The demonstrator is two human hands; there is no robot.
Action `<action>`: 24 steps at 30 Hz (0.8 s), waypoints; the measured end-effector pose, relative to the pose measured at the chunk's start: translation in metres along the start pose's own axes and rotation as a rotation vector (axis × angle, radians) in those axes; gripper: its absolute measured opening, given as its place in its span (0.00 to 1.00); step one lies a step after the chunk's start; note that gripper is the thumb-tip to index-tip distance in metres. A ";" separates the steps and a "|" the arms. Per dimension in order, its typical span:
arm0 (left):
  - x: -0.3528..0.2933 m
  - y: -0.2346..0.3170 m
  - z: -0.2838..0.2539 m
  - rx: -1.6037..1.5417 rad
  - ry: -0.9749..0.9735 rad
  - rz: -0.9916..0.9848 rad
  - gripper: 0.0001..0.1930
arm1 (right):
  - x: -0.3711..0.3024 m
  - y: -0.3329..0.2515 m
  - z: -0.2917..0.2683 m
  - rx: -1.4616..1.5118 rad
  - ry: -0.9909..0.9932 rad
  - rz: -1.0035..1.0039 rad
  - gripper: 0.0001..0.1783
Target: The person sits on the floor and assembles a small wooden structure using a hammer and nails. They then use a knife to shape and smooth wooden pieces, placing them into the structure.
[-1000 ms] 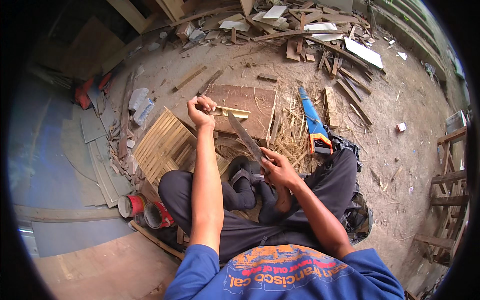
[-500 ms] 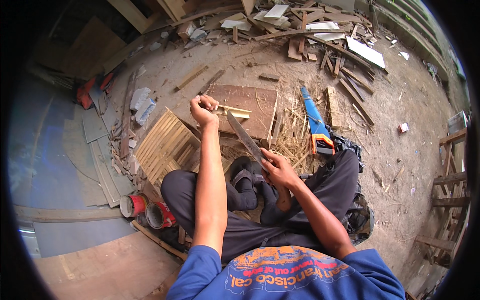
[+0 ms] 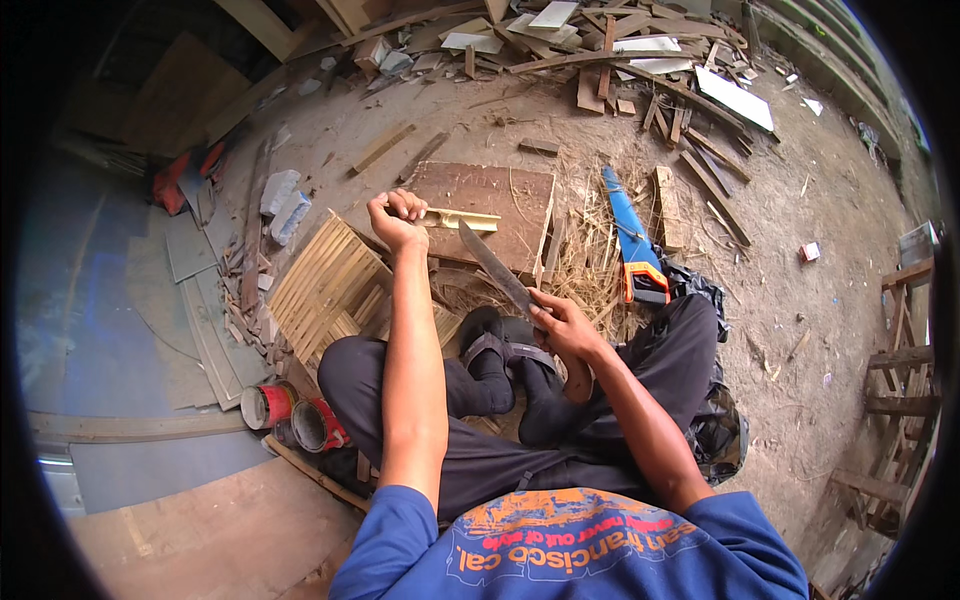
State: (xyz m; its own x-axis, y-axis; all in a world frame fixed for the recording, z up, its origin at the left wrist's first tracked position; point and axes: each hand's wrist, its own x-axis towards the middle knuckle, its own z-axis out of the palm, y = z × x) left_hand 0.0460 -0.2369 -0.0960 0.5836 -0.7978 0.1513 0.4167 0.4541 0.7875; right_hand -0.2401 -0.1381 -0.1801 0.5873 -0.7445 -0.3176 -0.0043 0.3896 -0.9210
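Observation:
My left hand (image 3: 400, 222) is closed around one end of a split bamboo piece (image 3: 470, 219), whose pale hollow side shows. The piece points right, over a brown wooden board (image 3: 525, 190) on the ground. My right hand (image 3: 566, 328) grips a machete (image 3: 494, 270) near the base of its dark blade, fingers wrapped round it. Its wooden handle (image 3: 578, 380) runs back below the hand toward my thigh. The blade slants up and left, its tip close to the bamboo's lower edge; I cannot tell whether they touch.
Stacked bamboo strips (image 3: 328, 282) lie by my left knee, with two red cans (image 3: 318, 426) behind. Bamboo shavings (image 3: 590, 250) and a blue handsaw (image 3: 630, 225) with an orange handle lie beyond my right knee. Scrap wood (image 3: 690, 95) is piled at the far side.
My left hand and the bamboo piece have shifted slightly left. The machete and my right hand have moved only a little, the blade still beside the bamboo.

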 end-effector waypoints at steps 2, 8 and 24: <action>0.001 0.000 0.000 -0.006 -0.006 0.001 0.20 | 0.002 0.007 -0.010 -0.024 0.002 0.041 0.27; 0.005 -0.002 0.004 0.018 -0.071 -0.021 0.20 | 0.005 0.022 -0.029 0.078 0.011 0.062 0.27; 0.018 -0.011 0.031 0.110 0.249 0.049 0.20 | -0.020 0.009 0.005 -0.601 0.368 -0.462 0.24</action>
State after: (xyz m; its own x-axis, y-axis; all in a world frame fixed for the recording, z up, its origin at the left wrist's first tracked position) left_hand 0.0299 -0.2690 -0.0835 0.7602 -0.6478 0.0499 0.3135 0.4330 0.8451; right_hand -0.2473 -0.1170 -0.1809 0.3348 -0.9280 0.1636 -0.3201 -0.2753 -0.9065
